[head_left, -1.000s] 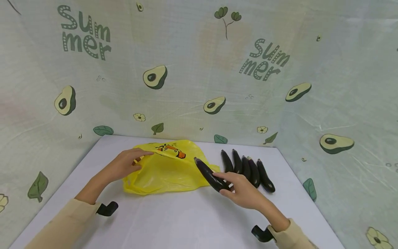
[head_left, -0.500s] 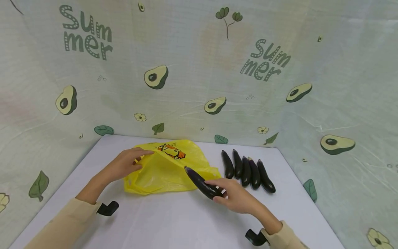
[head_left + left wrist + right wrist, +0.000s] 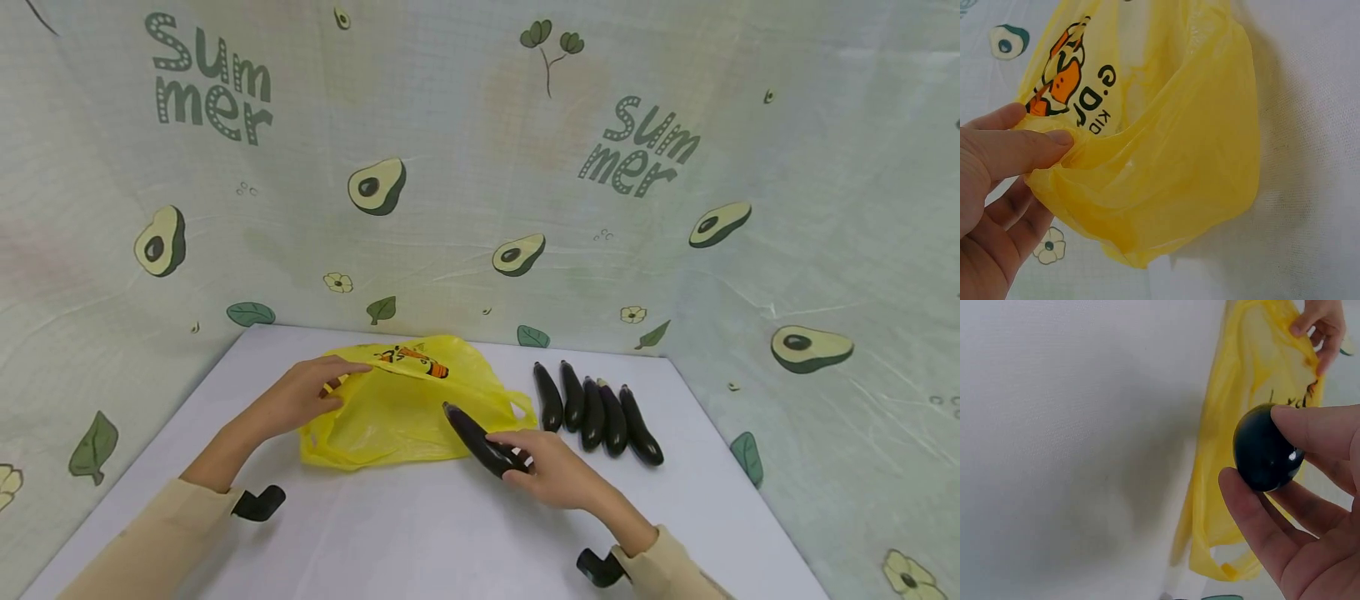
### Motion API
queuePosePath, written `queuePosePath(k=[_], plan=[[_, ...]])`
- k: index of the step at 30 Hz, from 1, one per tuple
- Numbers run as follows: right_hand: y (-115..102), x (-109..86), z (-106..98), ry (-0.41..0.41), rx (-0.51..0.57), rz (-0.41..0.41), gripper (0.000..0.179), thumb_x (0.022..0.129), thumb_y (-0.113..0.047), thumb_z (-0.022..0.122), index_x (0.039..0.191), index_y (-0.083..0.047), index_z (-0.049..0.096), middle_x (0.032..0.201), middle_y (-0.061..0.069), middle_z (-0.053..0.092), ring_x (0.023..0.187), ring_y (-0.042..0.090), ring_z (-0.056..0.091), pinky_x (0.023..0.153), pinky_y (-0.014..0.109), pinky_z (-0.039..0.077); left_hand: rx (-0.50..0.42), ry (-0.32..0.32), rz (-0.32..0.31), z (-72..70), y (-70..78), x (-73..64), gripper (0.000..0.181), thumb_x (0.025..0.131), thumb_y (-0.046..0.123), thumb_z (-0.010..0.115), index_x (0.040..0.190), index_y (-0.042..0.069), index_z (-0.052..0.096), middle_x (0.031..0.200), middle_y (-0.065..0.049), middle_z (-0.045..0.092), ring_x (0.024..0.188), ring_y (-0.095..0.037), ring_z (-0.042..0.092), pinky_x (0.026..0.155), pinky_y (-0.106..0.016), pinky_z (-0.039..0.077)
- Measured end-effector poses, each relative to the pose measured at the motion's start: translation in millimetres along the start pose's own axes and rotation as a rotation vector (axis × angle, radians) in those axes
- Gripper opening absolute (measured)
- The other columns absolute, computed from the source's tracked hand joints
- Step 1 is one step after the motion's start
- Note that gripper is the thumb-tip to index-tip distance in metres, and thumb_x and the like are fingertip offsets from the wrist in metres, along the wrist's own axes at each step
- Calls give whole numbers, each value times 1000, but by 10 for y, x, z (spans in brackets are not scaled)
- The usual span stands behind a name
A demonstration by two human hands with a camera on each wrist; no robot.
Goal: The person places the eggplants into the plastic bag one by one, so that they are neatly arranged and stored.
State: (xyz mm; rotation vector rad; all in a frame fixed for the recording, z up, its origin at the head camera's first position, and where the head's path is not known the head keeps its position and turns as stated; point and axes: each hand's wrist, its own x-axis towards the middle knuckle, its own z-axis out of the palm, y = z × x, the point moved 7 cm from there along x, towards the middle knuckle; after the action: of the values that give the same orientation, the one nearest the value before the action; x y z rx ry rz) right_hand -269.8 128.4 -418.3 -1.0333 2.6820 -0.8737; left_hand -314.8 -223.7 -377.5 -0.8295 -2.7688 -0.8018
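A smooth white surface (image 3: 420,542) fills the foreground as a person in beige long sleeves (image 3: 150,542) works with both bare hands, a black elbow-shaped piece (image 3: 258,503) jutting from each cuff. Nearest, the right hand (image 3: 551,467) is clamped on a glossy, purple-black, elongated eggplant (image 3: 480,442), with thumb and fingers gripping its thick, rounded end. The eggplant extends forward and to the left from that grasp, held slantwise, its narrow stem end directed toward a crumpled, translucent yellow plastic bag (image 3: 420,421). From the head camera its tip overlaps the front of the bag; whether the two touch cannot be told.

A little farther off, the left hand (image 3: 303,392) pinches the upper layer of the bag's mouth between thumb and fingers, with the rim raised and the mouth gaping toward the person. An orange-and-black cartoon print (image 3: 412,361) shows on the bag's top side, with partly hidden dark lettering visible in the left wrist view. To the right of the bag, five more dark eggplants (image 3: 594,417) lie side by side in a row, beyond the right hand. Behind everything hangs a pale fabric backdrop (image 3: 450,108) printed with avocados, leaves, flowers and the word "summer."
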Motion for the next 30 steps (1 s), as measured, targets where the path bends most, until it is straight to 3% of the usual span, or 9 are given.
queuePosePath(k=[14,25,30], plan=[[240,243,124,137,1,127,51,96,-16,79,145,-13,66,136,10,70,106,23,70,84,36,60,-25,12,-5,6,-21,-2,63,87,-10,80,144,13,66,129,-9,69,98,-19,65,78,-29,59],[357,391,209,209,43,232,51,95,-18,80,143,-12,66,126,12,73,95,18,68,81,37,58,-39,4,-8,31,-31,-1,63,87,-11,79,144,13,66,128,-8,68,98,-19,65,78,-29,59],[378,423,211,244,63,243,50,94,-18,80,142,-11,67,124,13,74,94,19,70,80,37,59,-49,-2,-3,33,-36,6,64,87,-12,79,144,15,66,127,-7,68,99,-19,65,77,-29,59]])
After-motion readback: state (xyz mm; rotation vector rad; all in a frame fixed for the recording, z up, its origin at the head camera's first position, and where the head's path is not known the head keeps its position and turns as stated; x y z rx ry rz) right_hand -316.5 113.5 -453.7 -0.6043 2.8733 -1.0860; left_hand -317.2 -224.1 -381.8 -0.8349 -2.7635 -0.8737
